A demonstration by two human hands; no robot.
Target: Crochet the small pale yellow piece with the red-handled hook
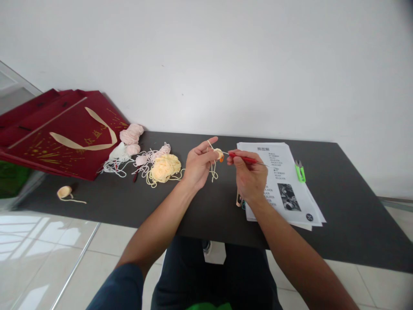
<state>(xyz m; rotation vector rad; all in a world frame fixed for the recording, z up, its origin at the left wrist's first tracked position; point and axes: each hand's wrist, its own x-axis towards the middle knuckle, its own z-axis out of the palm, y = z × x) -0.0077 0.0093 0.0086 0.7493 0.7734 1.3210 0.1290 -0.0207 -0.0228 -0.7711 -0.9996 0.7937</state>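
My left hand [201,161] pinches a small pale yellow crochet piece [219,152], with a strand of yarn looped over its raised forefinger. A small orange bit [221,159], perhaps a stitch marker, sits at the edge of the piece. My right hand [250,174] is closed round the red handle of a crochet hook [242,158]; its metal tip reaches the crochet piece. Whether the tip is inside a stitch is too small to tell. A loose yarn tail [214,174] hangs below my left fingers. Left of that hand lies a pale yellow yarn ball [165,168].
Printed sheets [288,172] lie under and beyond my right hand, with green thread snips [300,171] on their edge. Pink yarn [131,134] and white yarn [118,153] lie by dark red gift bags [61,137]. A small cream crocheted cup [64,192] rests at the table's left.
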